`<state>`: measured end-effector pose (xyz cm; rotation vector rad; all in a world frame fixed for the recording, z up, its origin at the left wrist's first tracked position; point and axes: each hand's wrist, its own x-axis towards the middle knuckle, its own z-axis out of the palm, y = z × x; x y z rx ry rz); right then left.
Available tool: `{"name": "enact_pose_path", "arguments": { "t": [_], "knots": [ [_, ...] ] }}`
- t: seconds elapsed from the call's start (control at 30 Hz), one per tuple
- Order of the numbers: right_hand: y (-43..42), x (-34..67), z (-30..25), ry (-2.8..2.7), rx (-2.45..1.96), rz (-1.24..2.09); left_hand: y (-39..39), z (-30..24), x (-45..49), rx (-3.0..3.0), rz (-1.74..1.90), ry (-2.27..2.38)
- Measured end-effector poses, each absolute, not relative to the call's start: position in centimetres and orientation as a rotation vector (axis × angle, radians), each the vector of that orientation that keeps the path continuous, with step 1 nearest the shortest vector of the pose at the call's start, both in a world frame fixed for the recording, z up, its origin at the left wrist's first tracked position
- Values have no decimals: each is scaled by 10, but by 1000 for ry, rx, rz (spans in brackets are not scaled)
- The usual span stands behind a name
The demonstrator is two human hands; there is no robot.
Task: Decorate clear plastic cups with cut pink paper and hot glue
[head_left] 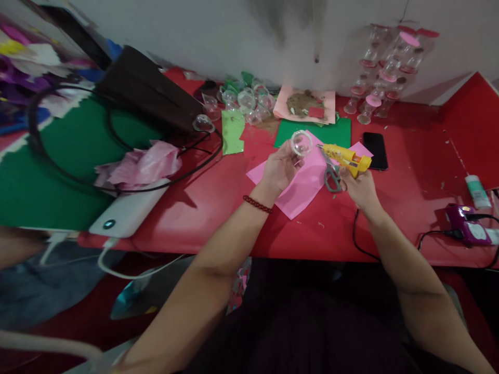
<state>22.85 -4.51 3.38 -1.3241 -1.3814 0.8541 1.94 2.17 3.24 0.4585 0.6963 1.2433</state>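
My left hand is closed round a small clear plastic cup, held up over a pink paper sheet. A red bead bracelet sits on that wrist. My right hand grips a yellow glue gun, its nozzle pointing left toward the cup, a short gap between them. Grey-handled scissors lie on the pink sheet just under the gun. A black cord runs from my right hand off the table edge.
On the red table: a black phone, green paper, several clear cups, stacked cups by the wall, a dark bag, crumpled pink paper, a white power bank, a purple device, a glue bottle.
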Motion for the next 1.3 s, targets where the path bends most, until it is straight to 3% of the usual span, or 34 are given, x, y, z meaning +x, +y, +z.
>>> {"name": "enact_pose_path", "arguments": {
  "t": [0.2, 0.4, 0.83, 1.0, 1.17, 1.3],
  "knots": [
    [-65, 283, 53, -1366, -1739, 471, 30, 38, 10, 287, 1286, 681],
    [-110, 351, 38, -1279, -2304, -16, 30, 46, 5, 169, 1297, 590],
    [-112, 367, 35, -1339, -2646, 143, 35, 36, 11, 116, 1251, 620],
    [-108, 356, 57, -1406, -2721, 12, 37, 35, 11, 104, 1258, 621],
    [-33, 312, 75, -2055, -2394, -121, 35, 35, 13, 113, 1245, 633],
    [38, 281, 71, -2564, -2262, 37, 35, 34, 13, 96, 1236, 656]
  ]
}}
